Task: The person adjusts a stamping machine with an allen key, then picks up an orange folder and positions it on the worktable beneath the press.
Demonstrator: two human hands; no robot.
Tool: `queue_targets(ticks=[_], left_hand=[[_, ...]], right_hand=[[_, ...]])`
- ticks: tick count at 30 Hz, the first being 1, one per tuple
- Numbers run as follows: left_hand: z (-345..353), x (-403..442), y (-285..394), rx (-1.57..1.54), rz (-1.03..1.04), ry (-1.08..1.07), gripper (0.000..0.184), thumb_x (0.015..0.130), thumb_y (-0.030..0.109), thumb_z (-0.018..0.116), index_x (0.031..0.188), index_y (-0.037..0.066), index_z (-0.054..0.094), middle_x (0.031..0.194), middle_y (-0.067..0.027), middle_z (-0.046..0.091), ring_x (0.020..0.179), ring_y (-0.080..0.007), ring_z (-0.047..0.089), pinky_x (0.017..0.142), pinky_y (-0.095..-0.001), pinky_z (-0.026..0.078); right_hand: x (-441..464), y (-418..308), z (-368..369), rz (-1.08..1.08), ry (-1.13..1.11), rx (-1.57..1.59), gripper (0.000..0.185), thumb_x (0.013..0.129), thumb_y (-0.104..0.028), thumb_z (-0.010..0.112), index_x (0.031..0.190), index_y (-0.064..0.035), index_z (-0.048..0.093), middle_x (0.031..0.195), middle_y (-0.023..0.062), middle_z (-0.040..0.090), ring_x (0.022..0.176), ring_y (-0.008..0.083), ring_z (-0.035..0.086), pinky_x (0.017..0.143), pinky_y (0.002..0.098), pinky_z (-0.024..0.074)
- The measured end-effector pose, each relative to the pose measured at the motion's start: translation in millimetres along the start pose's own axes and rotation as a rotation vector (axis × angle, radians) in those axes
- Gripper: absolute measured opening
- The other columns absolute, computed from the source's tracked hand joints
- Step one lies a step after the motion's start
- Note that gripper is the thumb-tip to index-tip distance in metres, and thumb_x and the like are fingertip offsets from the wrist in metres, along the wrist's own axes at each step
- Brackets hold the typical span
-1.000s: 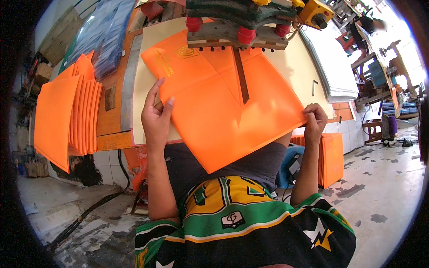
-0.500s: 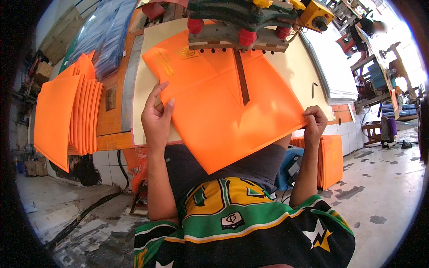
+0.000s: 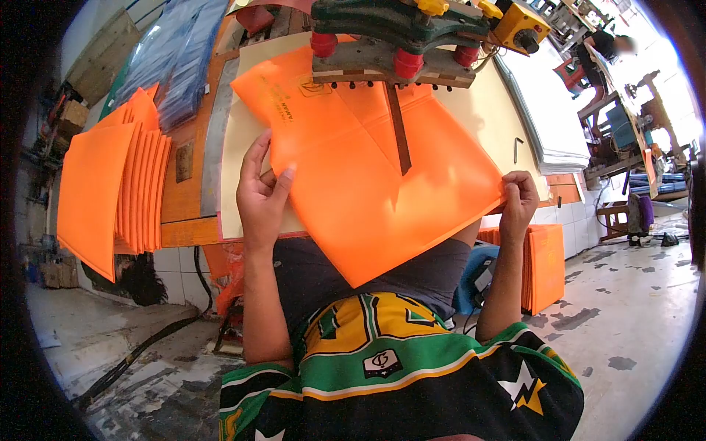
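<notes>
A large orange plastic sheet (image 3: pixel 368 198) with small printed lettering lies under the head of a press machine (image 3: pixel 397 51), its near corner hanging over the table edge. A dark metal strip (image 3: pixel 398 132) reaches from the press over the sheet. My left hand (image 3: pixel 262 195) is at the sheet's left edge, thumb and fingers around that edge, with the sheet between them. At the right corner, my right hand (image 3: pixel 520 197) pinches the sheet between thumb and curled fingers.
Folded orange covers (image 3: pixel 110 191) stand stacked on the left, with clear blue plastic (image 3: pixel 173 59) behind. More orange covers (image 3: pixel 544 264) are low at right. A hex key (image 3: pixel 518 149) and white sheets (image 3: pixel 548 110) lie right of the press. A person (image 3: pixel 604 44) is at the far right.
My left hand has shifted slightly to the right, and the sheet's left edge bends up more. The near corner has moved a little right. My right hand stays at its corner.
</notes>
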State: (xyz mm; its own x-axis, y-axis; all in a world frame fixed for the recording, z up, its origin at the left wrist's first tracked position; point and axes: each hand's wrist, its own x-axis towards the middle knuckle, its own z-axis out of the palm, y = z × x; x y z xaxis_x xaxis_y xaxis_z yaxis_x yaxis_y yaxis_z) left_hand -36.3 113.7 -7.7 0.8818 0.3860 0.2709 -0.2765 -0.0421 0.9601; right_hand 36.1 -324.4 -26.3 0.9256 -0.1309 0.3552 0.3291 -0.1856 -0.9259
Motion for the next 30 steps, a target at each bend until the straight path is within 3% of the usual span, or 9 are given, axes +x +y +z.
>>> queue_targets(ticks=[3, 5, 15, 20, 24, 26, 27, 29, 30], left_hand=[[1, -2, 3, -0.025, -0.03, -0.031, 0.068, 0.102, 0.003, 0.072, 0.162, -0.003, 0.041, 0.166, -0.0184, 0.048, 0.131, -0.0231, 0.068, 0.105, -0.0327, 0.06], [1, -3, 4, -0.007, -0.023, -0.075, 0.063, 0.104, -0.002, 0.069, 0.162, -0.002, 0.043, 0.167, -0.0165, 0.047, 0.122, -0.021, 0.073, 0.096, -0.0286, 0.062], [5, -4, -1, 0.005, 0.093, -0.132, 0.057, 0.102, -0.003, 0.069, 0.156, -0.001, 0.051, 0.171, -0.0209, 0.041, 0.13, -0.0256, 0.07, 0.1, -0.0314, 0.064], [5, -8, 4, 0.038, 0.115, -0.134, 0.055, 0.101, -0.005, 0.067, 0.154, -0.002, 0.052, 0.17, -0.0216, 0.042, 0.132, -0.0268, 0.068, 0.101, -0.0324, 0.064], [2, -10, 2, 0.059, 0.159, -0.097, 0.053, 0.101, -0.007, 0.064, 0.153, -0.003, 0.053, 0.17, -0.0204, 0.043, 0.13, -0.0247, 0.07, 0.096, -0.0289, 0.064], [-4, -11, -3, 0.041, 0.138, -0.013, 0.05, 0.101, -0.008, 0.061, 0.15, -0.002, 0.055, 0.171, -0.0193, 0.044, 0.127, -0.0218, 0.071, 0.089, -0.0245, 0.062], [-7, -11, -5, 0.039, 0.14, -0.018, 0.05, 0.101, -0.008, 0.061, 0.15, -0.002, 0.055, 0.171, -0.0193, 0.044, 0.127, -0.0218, 0.071, 0.089, -0.0245, 0.062], [-12, -12, -9, -0.014, 0.159, 0.047, 0.049, 0.101, -0.008, 0.06, 0.149, -0.002, 0.056, 0.17, -0.0187, 0.045, 0.124, -0.0195, 0.072, 0.083, -0.0215, 0.06], [-17, -17, -9, -0.005, 0.141, 0.044, 0.049, 0.101, -0.007, 0.06, 0.15, -0.002, 0.055, 0.169, -0.019, 0.047, 0.127, -0.0195, 0.071, 0.084, -0.0215, 0.06]], right_hand=[[2, 7, 3, -0.051, 0.067, 0.022, 0.008, 0.103, 0.0, 0.058, 0.103, -0.0034, 0.066, 0.092, 0.0007, 0.063, 0.082, 0.008, 0.057, 0.077, 0.0244, 0.0484], [2, 8, 6, -0.054, 0.133, 0.001, 0.005, 0.104, -0.001, 0.061, 0.106, -0.0033, 0.065, 0.099, 0.0012, 0.064, 0.091, 0.0088, 0.059, 0.085, 0.0253, 0.0491], [5, 10, 6, -0.088, 0.198, -0.11, 0.005, 0.104, -0.003, 0.062, 0.106, -0.0027, 0.066, 0.101, 0.0007, 0.063, 0.094, 0.0105, 0.059, 0.089, 0.027, 0.0499], [4, 20, -1, -0.11, 0.263, -0.004, 0.012, 0.095, 0.001, 0.057, 0.101, -0.0028, 0.066, 0.093, -0.0004, 0.061, 0.081, 0.0067, 0.052, 0.073, 0.023, 0.0439], [0, 11, -2, -0.104, 0.234, 0.094, 0.014, 0.091, 0.001, 0.054, 0.095, -0.002, 0.066, 0.087, -0.0003, 0.061, 0.076, 0.0049, 0.05, 0.067, 0.0218, 0.0391], [-2, 7, -6, -0.096, 0.043, 0.102, 0.017, 0.088, 0.002, 0.051, 0.091, 0.0003, 0.068, 0.081, 0.0007, 0.06, 0.067, 0.0052, 0.049, 0.06, 0.0218, 0.0374], [-4, 7, -9, -0.097, 0.048, 0.1, 0.017, 0.088, 0.002, 0.051, 0.091, 0.0003, 0.068, 0.081, 0.0007, 0.06, 0.067, 0.0052, 0.049, 0.06, 0.0218, 0.0374], [-5, 2, -14, 0.038, -0.071, 0.094, 0.014, 0.086, -0.002, 0.054, 0.088, 0.0025, 0.067, 0.075, -0.0012, 0.055, 0.059, 0.0035, 0.04, 0.055, 0.0219, 0.0301], [-4, 3, -11, -0.009, -0.06, 0.143, 0.016, 0.086, -0.001, 0.052, 0.089, 0.003, 0.067, 0.071, -0.0021, 0.053, 0.054, 0.0024, 0.034, 0.049, 0.0234, 0.0228]])
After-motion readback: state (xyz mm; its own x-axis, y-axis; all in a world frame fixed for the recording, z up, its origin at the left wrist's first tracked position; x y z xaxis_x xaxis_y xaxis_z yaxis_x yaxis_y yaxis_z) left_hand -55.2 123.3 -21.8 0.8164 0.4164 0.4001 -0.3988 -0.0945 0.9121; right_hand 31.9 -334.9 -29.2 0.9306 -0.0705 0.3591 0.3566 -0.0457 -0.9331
